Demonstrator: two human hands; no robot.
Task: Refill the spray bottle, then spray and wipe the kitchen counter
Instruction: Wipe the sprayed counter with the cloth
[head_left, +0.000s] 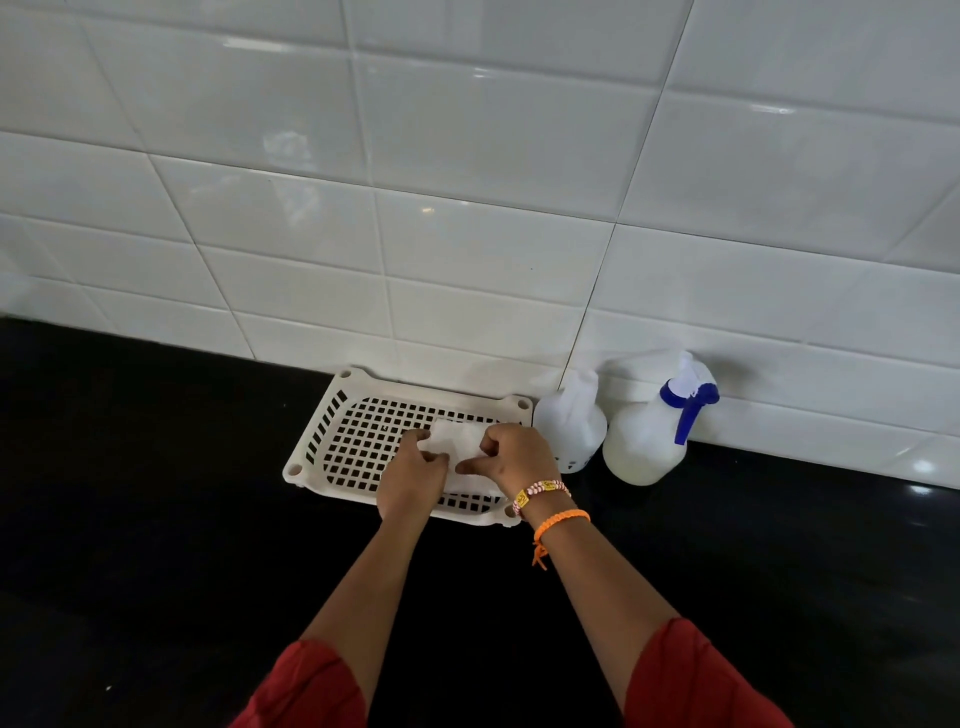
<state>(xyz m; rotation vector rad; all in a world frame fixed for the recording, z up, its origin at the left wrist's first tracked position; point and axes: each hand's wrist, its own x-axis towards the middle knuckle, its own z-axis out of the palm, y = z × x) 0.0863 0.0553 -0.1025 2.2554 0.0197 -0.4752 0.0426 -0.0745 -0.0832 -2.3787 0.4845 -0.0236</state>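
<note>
Left hand (413, 480): curled over the tray, thumb and fingers pinching the left edge of the cloth
Right hand (514, 457): curled, pinching the right side of the cloth, knuckles up
Cloth (457, 441): white, folded, held between both hands, low over the tray; cannot tell if touching it
Tray (332, 431): white, perforated, lying under both hands, far edge against the wall
Spray bottle (649, 436): white with blue trigger, upright, to the right of the right hand, well apart from it, against the wall
Jug (571, 423): white, between the right hand and the spray bottle, just beside the tray's right end
Counter (156, 493): black, glossy, beneath the forearms
Bracelets (545, 493): beaded and orange bands at the right wrist
Sleeves (691, 686): red, at the near edge
</note>
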